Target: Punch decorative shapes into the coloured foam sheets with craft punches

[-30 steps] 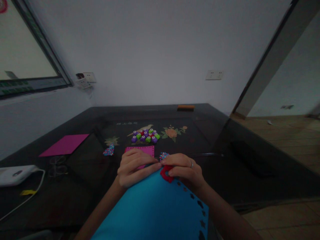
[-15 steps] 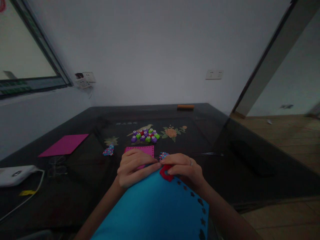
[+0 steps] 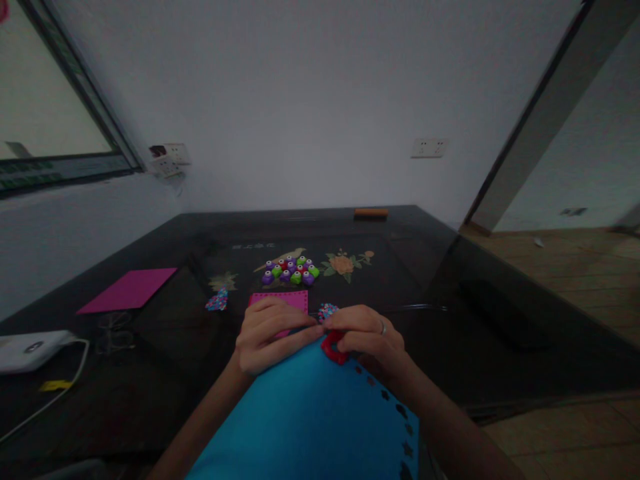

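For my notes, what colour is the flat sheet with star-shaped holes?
The flat, punched sheet is blue; the head view shows it best.

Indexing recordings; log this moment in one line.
left hand: holds blue sheet | right hand: grips red tool at sheet edge | beyond: colorful pieces

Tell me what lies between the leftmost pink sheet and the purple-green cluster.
Head view: a small heap of multicoloured bits, and a pale flower printed on the tabletop.

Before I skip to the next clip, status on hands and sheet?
Left hand on blue sheet's top edge. Right hand pinching red punch at its corner. Cut-outs down right side. Nothing seen blocking the punch.
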A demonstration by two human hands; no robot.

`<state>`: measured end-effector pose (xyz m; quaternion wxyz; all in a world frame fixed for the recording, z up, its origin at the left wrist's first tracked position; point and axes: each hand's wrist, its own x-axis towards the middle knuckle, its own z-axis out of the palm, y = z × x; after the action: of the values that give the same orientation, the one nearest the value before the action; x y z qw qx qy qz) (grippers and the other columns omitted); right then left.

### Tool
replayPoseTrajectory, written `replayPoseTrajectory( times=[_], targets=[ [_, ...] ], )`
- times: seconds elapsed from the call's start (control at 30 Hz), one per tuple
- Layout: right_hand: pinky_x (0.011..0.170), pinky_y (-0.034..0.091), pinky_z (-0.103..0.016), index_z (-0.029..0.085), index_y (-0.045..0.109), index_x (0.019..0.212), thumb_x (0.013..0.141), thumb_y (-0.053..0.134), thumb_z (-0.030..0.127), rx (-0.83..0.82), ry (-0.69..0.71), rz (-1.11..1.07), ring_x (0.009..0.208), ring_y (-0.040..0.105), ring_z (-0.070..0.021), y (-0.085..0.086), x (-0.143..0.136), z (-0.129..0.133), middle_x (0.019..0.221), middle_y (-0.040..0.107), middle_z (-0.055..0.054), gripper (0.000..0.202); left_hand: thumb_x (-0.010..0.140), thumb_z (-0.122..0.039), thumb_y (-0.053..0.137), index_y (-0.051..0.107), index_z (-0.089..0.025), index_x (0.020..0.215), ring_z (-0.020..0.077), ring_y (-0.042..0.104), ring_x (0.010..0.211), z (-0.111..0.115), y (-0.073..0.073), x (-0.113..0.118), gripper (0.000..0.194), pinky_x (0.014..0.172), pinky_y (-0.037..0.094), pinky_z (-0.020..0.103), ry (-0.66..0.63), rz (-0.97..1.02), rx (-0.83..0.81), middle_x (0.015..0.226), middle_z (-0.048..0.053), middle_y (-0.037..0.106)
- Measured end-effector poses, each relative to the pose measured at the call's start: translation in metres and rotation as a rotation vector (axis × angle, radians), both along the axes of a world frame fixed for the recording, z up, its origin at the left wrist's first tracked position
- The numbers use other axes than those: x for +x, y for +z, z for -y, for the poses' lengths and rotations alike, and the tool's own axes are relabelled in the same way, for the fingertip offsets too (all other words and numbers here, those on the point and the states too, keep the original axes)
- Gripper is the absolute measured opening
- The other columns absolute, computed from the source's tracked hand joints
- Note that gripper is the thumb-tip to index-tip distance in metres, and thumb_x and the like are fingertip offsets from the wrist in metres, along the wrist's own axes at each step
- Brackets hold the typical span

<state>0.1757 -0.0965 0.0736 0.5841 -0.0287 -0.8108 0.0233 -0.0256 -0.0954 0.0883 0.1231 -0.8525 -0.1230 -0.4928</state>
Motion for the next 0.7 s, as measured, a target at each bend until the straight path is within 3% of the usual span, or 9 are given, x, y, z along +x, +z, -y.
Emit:
replayPoseTrajectory(
  times=[0.1,0.3,0.53,0.6,0.7],
  targets=[
    [0.079,0.055,-0.031,0.017,0.055,0.107,0.09,0.046,0.026,-0.059,-0.013,0.01,0.094,0.064,-0.0183,0.0,0.0,0.002,0.098,0.065,-0.01,0.021,0.09,-0.02,0.05,0.066,-0.019,0.103,0.0133,0.066,0.076,0.0,0.0,0.0,0.02,0.066,0.052,0.026,-0.005,-0.012,-0.003,0.087,0.003,0.07],
    [0.075,0.056,-0.031,0.021,0.053,0.114,0.087,0.051,0.025,0.036,0.006,-0.002,0.092,0.064,-0.0181,-0.004,0.001,-0.003,0.102,0.066,-0.007,0.028,0.09,-0.021,0.051,0.067,-0.019,0.103,0.0136,0.066,0.074,0.002,0.002,0.001,0.021,0.066,0.051,0.026,-0.006,0.009,-0.027,0.084,0.003,0.07],
    [0.076,0.054,-0.034,0.022,0.054,0.11,0.084,0.057,0.027,-0.085,-0.091,-0.105,0.092,0.064,-0.0183,-0.007,0.0,0.002,0.101,0.066,-0.007,0.026,0.088,-0.02,0.052,0.065,-0.021,0.108,0.0148,0.065,0.075,0.0,0.002,-0.003,0.024,0.065,0.052,0.028,-0.024,0.055,-0.073,0.085,0.003,0.07],
    [0.075,0.054,-0.033,0.022,0.053,0.109,0.083,0.059,0.026,-0.063,-0.11,-0.118,0.091,0.064,-0.0184,-0.008,0.0,-0.001,0.099,0.066,-0.008,0.028,0.087,-0.022,0.054,0.066,-0.022,0.106,0.0162,0.064,0.077,0.001,-0.001,-0.005,0.023,0.067,0.052,0.031,-0.031,0.08,-0.173,0.087,0.003,0.069],
    [0.074,0.054,-0.034,0.022,0.053,0.107,0.08,0.063,0.025,-0.091,-0.156,-0.151,0.09,0.064,-0.0193,-0.009,0.001,-0.009,0.099,0.066,-0.008,0.029,0.085,-0.029,0.058,0.068,-0.026,0.1,0.0189,0.063,0.084,0.002,-0.011,-0.003,0.018,0.074,0.052,0.034,0.04,0.165,-0.461,0.093,0.003,0.068]
  ],
)
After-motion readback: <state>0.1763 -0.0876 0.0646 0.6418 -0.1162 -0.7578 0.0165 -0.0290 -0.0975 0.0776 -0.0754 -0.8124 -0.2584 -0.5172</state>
